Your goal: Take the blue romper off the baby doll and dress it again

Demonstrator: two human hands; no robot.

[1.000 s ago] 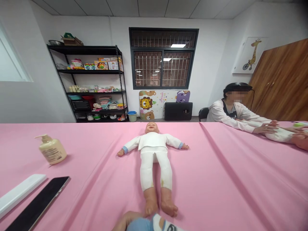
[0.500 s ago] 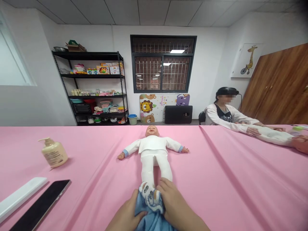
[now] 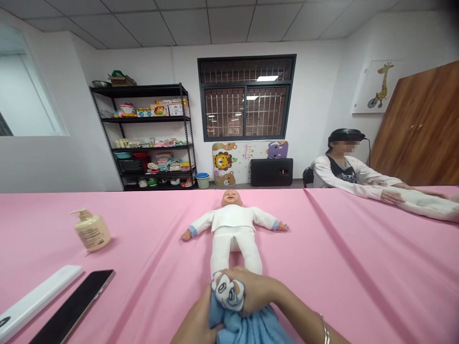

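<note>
A baby doll [image 3: 233,217] in a white top and white trousers lies on its back, arms spread, head pointing away from me. At its feet I hold a blue cloth garment [image 3: 247,325] bearing a white patch with a cartoon face. My left hand [image 3: 199,315] is closed on the garment's left side. My right hand [image 3: 256,289] grips the patterned part, its fingers reaching over the doll's lower leg. The doll's feet are hidden behind the cloth and my hands.
A pump bottle [image 3: 92,231], a white flat device [image 3: 39,301] and a black phone [image 3: 77,303] are on the left of the pink-covered table [image 3: 358,286]. At the far right a person [image 3: 344,167] handles another doll [image 3: 419,203]. Shelves [image 3: 154,148] stand behind.
My right hand has moved left, further over the patterned part and the doll's leg. More of my right forearm, with a bracelet, shows. The whole view has shifted slightly.
</note>
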